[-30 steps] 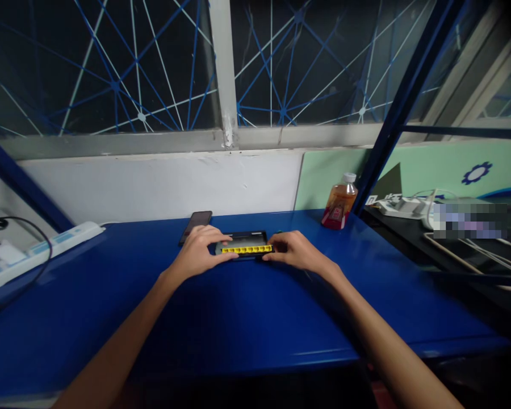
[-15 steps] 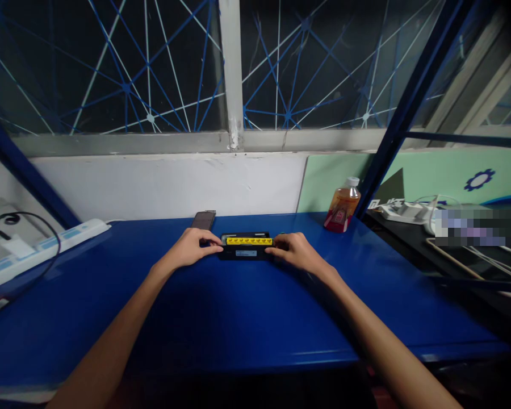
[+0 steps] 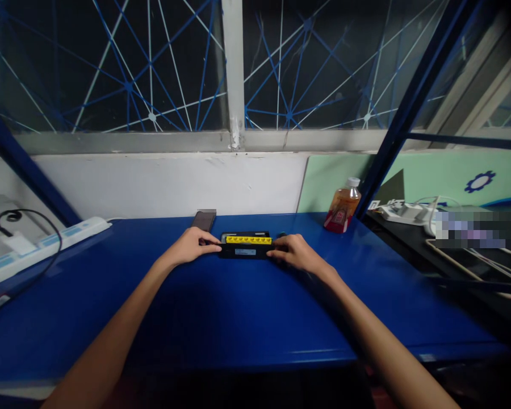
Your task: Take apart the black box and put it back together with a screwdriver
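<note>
A black network switch (image 3: 246, 251) with a row of yellow ports (image 3: 248, 240) stands on the blue table, between my two hands. A pale blue label shows on its near dark side, and a dark edge of the casing rises behind the ports. At the left end of the switch, my left hand (image 3: 195, 245) grips the near dark side between thumb and fingers. My right hand (image 3: 297, 251) pinches the opposite end the same way. The fingertips behind the casing are partly hidden. Behind my left hand lies a dark phone (image 3: 204, 220).
A bottle of amber drink (image 3: 343, 205) stands at the back right by the blue frame post. On the left lies a white power strip (image 3: 79, 232) with a black cable. A small dark object (image 3: 283, 234) sits just behind my right hand. The blue table (image 3: 242, 318) extends toward me.
Both hands keep their grip on the ends of the switch. My right fingers have shifted very slightly, and the camera view has moved a little.
</note>
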Available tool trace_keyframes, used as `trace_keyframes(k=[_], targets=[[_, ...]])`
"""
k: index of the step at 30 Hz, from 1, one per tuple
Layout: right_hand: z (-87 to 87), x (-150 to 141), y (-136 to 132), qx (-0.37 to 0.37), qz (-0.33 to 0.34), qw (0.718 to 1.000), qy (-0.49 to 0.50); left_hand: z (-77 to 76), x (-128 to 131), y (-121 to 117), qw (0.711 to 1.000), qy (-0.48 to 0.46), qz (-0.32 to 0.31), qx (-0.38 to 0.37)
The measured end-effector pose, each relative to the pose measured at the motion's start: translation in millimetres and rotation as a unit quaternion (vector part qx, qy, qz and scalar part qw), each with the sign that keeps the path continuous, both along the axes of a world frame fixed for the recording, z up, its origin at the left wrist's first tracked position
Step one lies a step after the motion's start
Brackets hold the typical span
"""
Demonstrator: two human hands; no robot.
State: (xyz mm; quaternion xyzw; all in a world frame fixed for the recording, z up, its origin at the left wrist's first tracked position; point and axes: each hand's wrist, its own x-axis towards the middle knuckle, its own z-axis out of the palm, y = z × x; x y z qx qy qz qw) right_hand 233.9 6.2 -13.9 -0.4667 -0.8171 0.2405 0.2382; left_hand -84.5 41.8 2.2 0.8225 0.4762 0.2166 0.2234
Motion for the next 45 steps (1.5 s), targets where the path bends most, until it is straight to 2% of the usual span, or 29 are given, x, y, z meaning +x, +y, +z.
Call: trace_keyframes(k=[4,7,14,19,26,33,41,45], targets=[[-1.7,1,2,0.018,-0.015,1.0,0.006,0.5,1,1,0.999,-0.018,0.044,-0.008],[-4.4,0,3,0.002,-0.033,0.999,0.012,-1.3,3,1,0.996,-0.059,0.071,-0.014],[-14.8,-9,3,0.0,-0.073,0.997,0.025,-19.4,8,8,0.982,-0.157,0.098,-0.023],[-14.4,-13,1,0.036,-0.092,0.995,-0.006,-22.6,9,7,0.99,-0.113,0.085,0.022],[-21.3,-12,1,0.062,-0.065,0.993,-0.072,-18.4,12,4,0.993,-0.071,0.076,0.051],[-30.1,-11,3,0.101,-0.049,0.988,-0.109,-17.3,12,4,0.996,-0.041,0.072,0.036],[-25.6,-9,2,0.126,-0.034,0.982,-0.138,-19.1,13,2,0.993,-0.041,0.105,0.022],[-25.1,-10,2,0.128,-0.021,0.982,-0.138,-18.1,12,3,0.994,-0.035,0.101,0.017]])
